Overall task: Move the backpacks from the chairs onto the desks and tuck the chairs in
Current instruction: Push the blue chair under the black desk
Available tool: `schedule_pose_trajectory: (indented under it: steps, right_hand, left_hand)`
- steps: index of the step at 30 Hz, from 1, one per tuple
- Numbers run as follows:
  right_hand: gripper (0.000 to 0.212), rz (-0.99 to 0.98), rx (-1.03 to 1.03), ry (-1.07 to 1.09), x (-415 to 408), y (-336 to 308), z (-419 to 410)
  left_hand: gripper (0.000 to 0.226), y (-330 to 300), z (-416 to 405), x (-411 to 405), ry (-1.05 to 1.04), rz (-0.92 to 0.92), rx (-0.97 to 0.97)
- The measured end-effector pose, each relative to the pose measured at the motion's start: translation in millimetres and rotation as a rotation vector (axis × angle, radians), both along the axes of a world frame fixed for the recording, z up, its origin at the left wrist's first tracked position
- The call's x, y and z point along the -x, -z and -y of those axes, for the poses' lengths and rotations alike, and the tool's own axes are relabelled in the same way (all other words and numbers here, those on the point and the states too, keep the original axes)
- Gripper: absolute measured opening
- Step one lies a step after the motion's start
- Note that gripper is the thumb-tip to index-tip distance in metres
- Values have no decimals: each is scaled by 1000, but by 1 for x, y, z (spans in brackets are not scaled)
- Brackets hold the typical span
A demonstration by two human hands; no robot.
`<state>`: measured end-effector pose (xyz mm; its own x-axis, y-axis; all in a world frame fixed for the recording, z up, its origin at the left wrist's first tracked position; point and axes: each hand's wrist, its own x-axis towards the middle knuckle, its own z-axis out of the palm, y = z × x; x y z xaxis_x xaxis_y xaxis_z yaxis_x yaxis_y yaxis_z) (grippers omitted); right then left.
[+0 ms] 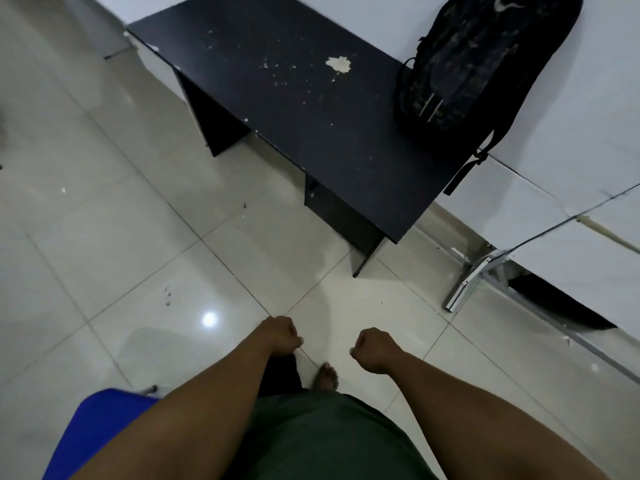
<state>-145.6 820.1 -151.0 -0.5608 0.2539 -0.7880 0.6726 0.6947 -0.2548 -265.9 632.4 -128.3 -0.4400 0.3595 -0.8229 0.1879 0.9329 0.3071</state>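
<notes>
Dim, even indoor light falls from overhead; 1 ceiling lamp glares as a bright spot on the glossy floor. The picture is soft throughout, blurrier toward the left edge. Wide-angle distortion bends tile lines. The dark desk swallows detail.

We count one dark desk, one black backpack on its far right, one blue chair near left, and two closed hands, left hand and right hand.

You are standing before the desk, its backpack leaning on the wall at the far right end, a chair sitting behind your left arm.
</notes>
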Motion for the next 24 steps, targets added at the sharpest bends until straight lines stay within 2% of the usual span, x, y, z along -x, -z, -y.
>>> schedule_pose_trajectory:
  steps: [6, 18, 24]
  right_hand:
    - [35, 41, 5, -17, -42, 3, 30]
    - [31, -73, 39, 59, -62, -13, 137]
    - [26, -75, 46, 104, -98, -7, 182]
  left_hand:
    - [41, 0, 38, -34, -70, -46, -19]
    - [44, -4, 134, -62, -60, -93, -9]
    - [45, -3, 178, -92, -51, -81, 24]
